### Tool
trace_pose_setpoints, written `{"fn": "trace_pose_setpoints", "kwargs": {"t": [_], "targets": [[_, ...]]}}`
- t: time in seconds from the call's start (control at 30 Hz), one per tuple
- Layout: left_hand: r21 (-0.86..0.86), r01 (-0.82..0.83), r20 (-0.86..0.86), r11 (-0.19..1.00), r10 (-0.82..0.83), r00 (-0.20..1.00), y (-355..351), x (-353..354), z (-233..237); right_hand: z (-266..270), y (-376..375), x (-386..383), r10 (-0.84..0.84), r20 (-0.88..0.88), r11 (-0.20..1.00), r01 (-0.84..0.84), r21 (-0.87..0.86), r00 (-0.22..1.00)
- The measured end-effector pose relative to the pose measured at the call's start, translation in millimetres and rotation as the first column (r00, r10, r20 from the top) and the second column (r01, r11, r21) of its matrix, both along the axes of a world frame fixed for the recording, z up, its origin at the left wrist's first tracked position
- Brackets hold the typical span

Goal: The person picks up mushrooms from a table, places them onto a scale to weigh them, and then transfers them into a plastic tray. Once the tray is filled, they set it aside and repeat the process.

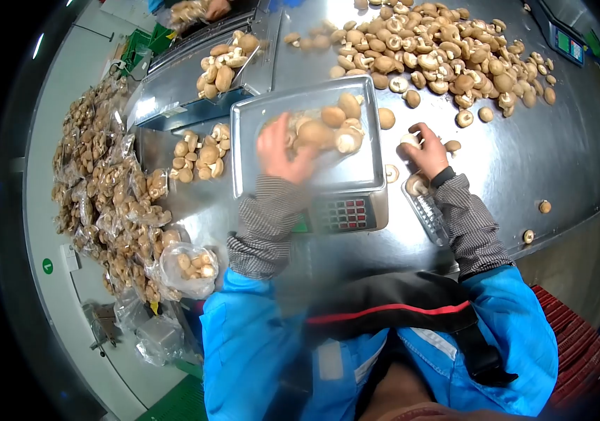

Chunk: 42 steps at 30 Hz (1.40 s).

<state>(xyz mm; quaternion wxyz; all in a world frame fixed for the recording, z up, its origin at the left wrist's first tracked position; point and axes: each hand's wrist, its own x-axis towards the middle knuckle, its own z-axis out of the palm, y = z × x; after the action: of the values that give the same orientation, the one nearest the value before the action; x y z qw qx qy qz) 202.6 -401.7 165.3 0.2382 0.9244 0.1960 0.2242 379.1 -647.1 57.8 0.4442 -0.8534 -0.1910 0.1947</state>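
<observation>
My left hand (pixel 287 156) is over the left part of the weighing scale's metal tray (pixel 251 112), smeared by motion, with its fingers beside a pile of brown-capped mushrooms (pixel 316 133). Whether it grips any of them I cannot tell. To the right of the scale, my right hand (pixel 432 154) is closed around a pale mushroom (pixel 410 141), pinched between thumb and fingers. Another mushroom (pixel 453 146) lies right by that wrist. Below the tray shows the scale's keypad (pixel 347 212). Under the right forearm, a mushroom (pixel 415 185) sits at the end of a clear plastic container (pixel 429 217).
A large heap of mushrooms (pixel 447 59) covers the table's far side. Bagged mushrooms (pixel 103 189) are piled at the left, near an open bag (pixel 189 270). A packing machine (pixel 194 84) stands at the back left, with another person's hand (pixel 217 8) above it.
</observation>
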Motion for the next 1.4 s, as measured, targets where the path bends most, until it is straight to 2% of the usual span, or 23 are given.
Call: {"fn": "trace_pose_setpoints", "kwargs": {"t": [0.07, 0.1, 0.17, 0.27, 0.4, 0.43, 0.5, 0.63, 0.73, 0.8, 0.83, 0.9, 0.93, 1.0, 1.1, 1.2, 1.23, 1.33, 1.37, 1.4], "targets": [[-0.249, -0.085, 0.133, 0.965, 0.121, 0.984, 15.8, -19.1, -5.6, 10.6, -4.8, 3.9, -0.004, 0.046, 0.996, 0.000, 0.088, 0.999], [-0.368, -0.115, 0.143, 0.923, 0.179, 0.973, 32.2, -32.3, -15.9, 14.8, -6.0, 4.1, -0.012, 0.041, 0.991, 0.006, 0.135, 0.999], [-0.556, -0.207, 0.130, 0.805, 0.330, 0.935, 40.9, -51.2, -21.3, 20.3, -6.9, 1.2, 0.001, 0.014, 0.975, -0.004, 0.220, 1.000], [-0.693, -0.249, 0.018, 0.677, 0.361, 0.932, 46.5, -80.7, -26.4, 34.3, -3.3, -5.5, 0.058, -0.054, 0.946, -0.037, 0.323, 0.997], [-0.667, -0.232, -0.076, 0.708, 0.246, 0.966, 47.3, -105.3, -49.8, 63.1, 4.8, -26.1, 0.159, -0.180, 0.889, -0.061, 0.455, 0.971], [-0.613, -0.246, -0.135, 0.751, 0.207, 0.969, 51.1, -108.9, -56.8, 68.8, 6.8, -31.1, 0.185, -0.153, 0.878, -0.094, 0.469, 0.971], [-0.499, -0.287, -0.263, 0.818, 0.173, 0.949, 40.0, -101.8, -38.6, 82.8, 12.5, -41.6, 0.216, -0.141, 0.871, -0.125, 0.475, 0.966], [-0.369, -0.197, -0.374, 0.908, 0.049, 0.926, 40.3, -92.8, -46.9, 95.6, 28.5, -67.2, 0.274, -0.018, 0.861, -0.237, 0.449, 0.962], [-0.280, -0.093, -0.355, 0.955, -0.013, 0.935, 38.5, -83.6, -46.9, 98.0, 46.0, -79.8, 0.258, 0.209, 0.863, -0.322, 0.389, 0.943], [-0.283, -0.101, -0.380, 0.954, -0.014, 0.925, 36.8, -75.6, -47.2, 91.2, 60.0, -82.7, 0.263, 0.490, 0.852, -0.438, 0.286, 0.831], [-0.303, -0.120, -0.404, 0.945, -0.014, 0.915, 36.2, -71.3, -47.2, 92.9, 67.7, -86.5, 0.263, 0.549, 0.850, -0.460, 0.258, 0.793], [-0.345, -0.162, -0.434, 0.925, -0.004, 0.901, 34.8, -63.2, -46.9, 98.4, 83.0, -93.7, 0.327, 0.593, 0.843, -0.510, 0.167, 0.735], [-0.365, -0.186, -0.439, 0.912, 0.007, 0.898, 33.6, -60.8, -45.8, 99.6, 88.0, -97.1, 0.362, 0.654, 0.866, -0.500, 0.029, 0.665], [-0.406, -0.238, -0.453, 0.882, 0.032, 0.891, 34.1, -57.0, -44.6, 92.1, 94.4, -94.4, 0.351, 0.813, 0.852, -0.518, -0.072, 0.465], [-0.505, -0.263, -0.407, 0.822, 0.041, 0.912, 42.9, -54.6, -66.4, 88.9, 96.4, -91.1, 0.293, 0.860, 0.870, -0.490, -0.059, 0.417], [-0.514, -0.262, -0.377, 0.817, 0.059, 0.924, 42.4, -49.2, -62.9, 89.8, 95.8, -86.7, 0.374, 0.779, 0.903, -0.391, -0.181, 0.504], [-0.508, -0.255, -0.372, 0.823, 0.057, 0.927, 44.2, -48.9, -63.3, 86.9, 98.5, -82.8, 0.353, 0.800, 0.904, -0.396, -0.159, 0.485], [-0.477, -0.253, -0.371, 0.842, 0.068, 0.926, 49.7, -46.7, -63.9, 77.4, 103.5, -82.1, 0.385, 0.760, 0.896, -0.409, -0.173, 0.523], [-0.465, -0.256, -0.372, 0.847, 0.075, 0.925, 51.9, -45.4, -63.7, 79.6, 104.7, -83.2, 0.329, 0.767, 0.906, -0.414, -0.092, 0.551], [-0.485, -0.272, -0.375, 0.831, 0.083, 0.923, 53.7, -44.0, -63.3, 81.6, 104.5, -84.9, 0.362, 0.735, 0.903, -0.413, -0.122, 0.573]]}}
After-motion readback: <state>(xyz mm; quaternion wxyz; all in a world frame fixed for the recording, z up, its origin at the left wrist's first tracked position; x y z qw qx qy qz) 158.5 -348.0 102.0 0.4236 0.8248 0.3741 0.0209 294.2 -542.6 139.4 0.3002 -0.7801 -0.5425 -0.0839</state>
